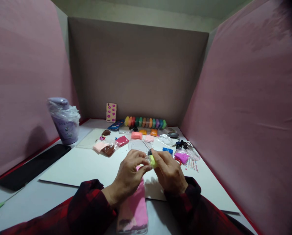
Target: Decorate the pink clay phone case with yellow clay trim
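Note:
A small clear packet with yellow clay (152,160) is held up between my two hands, above the white board (92,168). My left hand (130,171) pinches its left edge with thumb and fingers. On the other side, my right hand (167,170) grips the packet with its fingers closed. Below my left hand and forearm lies a phone case covered in pink clay (136,210), its upper part partly hidden by the hand. Thin tweezer-like metal tips (146,143) show just beyond my fingers.
A purple cup (65,125) wrapped in plastic stands at left, beside a black pouch (31,166). Clay packets, including magenta (181,157) and red-pink (122,141), lie across the board. Behind them are a row of coloured clays (144,122) and a patterned case (111,112).

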Tool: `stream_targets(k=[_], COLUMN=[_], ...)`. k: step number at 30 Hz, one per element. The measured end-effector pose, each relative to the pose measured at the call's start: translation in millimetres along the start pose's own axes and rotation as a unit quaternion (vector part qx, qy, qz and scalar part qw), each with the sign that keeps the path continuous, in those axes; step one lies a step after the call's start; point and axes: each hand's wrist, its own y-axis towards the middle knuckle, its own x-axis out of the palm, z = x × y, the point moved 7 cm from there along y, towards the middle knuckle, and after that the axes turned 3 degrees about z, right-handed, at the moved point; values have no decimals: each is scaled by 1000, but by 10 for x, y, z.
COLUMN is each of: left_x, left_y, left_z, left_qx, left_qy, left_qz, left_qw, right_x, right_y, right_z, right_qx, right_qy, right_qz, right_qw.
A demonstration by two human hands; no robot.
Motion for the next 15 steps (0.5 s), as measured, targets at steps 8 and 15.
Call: stream_targets(k=[8,15], left_x=[-3,-7], left_y=[-5,-6], left_z=[88,90], left_qx=[34,39], left_qy=[-3,1], left_qz=[0,-5], left_qw=[999,999], right_x=[-47,-29], right_y=[18,0], right_z=[-39,-18], right_qx=[-14,-9], right_qy=[0,7], right_qz=[10,10], right_qw=[1000,1000])
